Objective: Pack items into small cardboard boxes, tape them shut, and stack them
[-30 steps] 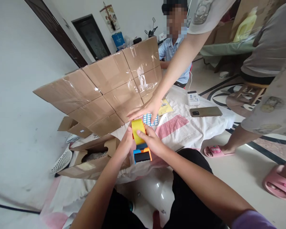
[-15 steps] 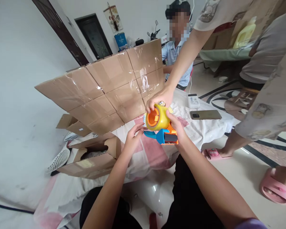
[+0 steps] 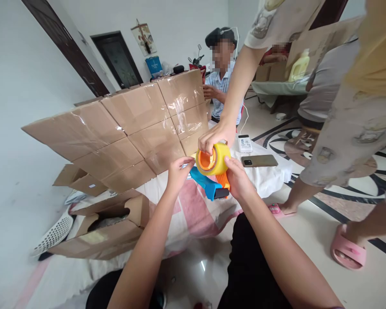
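Note:
A tape dispenser with a blue handle [image 3: 204, 180], a dark roller [image 3: 221, 193] and orange parts is in front of me, carrying a wide yellow tape roll [image 3: 222, 156]. My right hand [image 3: 239, 178] grips its right side, thumb on the roll. On the left, my left hand [image 3: 180, 174] has thumb and fingertips pinched together at the roll's left edge; whatever is between them is too small to make out. From above, another person's hand [image 3: 217, 135] reaches onto the roll, its fingers at the orange core [image 3: 206, 159].
Taped cardboard boxes [image 3: 148, 133] form a wall behind the table. An open carton [image 3: 99, 244] and a white perforated basket [image 3: 56, 231] lie left. On the cloth [image 3: 199, 206] to the right are a phone [image 3: 260, 160] and a white power bank [image 3: 245, 143]. A person [image 3: 220, 92] sits beyond.
The view has shifted, so the surroundings appear further left and lower. The other person's fingers have moved into the roll's core. The blue handle now slants more steeply, and my left fingertips are higher beside the roll.

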The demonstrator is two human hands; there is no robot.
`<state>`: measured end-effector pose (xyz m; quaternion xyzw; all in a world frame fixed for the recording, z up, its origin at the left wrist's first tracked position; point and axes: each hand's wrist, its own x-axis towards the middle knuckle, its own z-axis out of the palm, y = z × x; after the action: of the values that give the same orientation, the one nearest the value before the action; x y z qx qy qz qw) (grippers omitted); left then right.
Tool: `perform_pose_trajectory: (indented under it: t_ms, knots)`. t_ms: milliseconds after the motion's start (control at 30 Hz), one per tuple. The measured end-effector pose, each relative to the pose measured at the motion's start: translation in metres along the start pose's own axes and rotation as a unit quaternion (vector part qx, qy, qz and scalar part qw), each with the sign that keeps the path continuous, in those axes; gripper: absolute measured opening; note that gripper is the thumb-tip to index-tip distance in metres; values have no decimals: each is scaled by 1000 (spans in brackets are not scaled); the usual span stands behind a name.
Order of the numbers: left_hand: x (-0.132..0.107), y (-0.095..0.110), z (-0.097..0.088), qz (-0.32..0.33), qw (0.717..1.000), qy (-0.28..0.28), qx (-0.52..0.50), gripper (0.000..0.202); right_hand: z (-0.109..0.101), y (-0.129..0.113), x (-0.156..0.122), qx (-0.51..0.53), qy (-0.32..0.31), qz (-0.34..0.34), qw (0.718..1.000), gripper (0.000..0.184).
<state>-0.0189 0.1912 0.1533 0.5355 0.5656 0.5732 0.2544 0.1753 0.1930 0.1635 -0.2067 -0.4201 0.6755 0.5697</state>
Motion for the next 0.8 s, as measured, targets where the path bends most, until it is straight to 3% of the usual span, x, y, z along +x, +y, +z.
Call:
perform_pose_trajectory:
  t_ms: [100, 333, 500, 600, 800]
  knots:
    - [5, 7, 4, 30, 999, 11, 23, 15, -1, -2, 0, 32, -12, -4, 999, 42]
    - [2, 31, 15, 98, 991, 40, 77, 13, -12, -9, -1, 49, 25, -41, 998, 37]
    - [-10, 41, 19, 130, 988, 64, 60, 26, -11, -11, -9, 16, 38, -86, 995, 35]
    - [-24, 46, 23, 129, 990, 64, 4, 37, -10, -9, -10, 4, 46, -118, 992, 39]
    - [-51, 42, 20, 51, 994, 89, -30, 55, -10, -9, -7, 73, 38, -134, 988, 40]
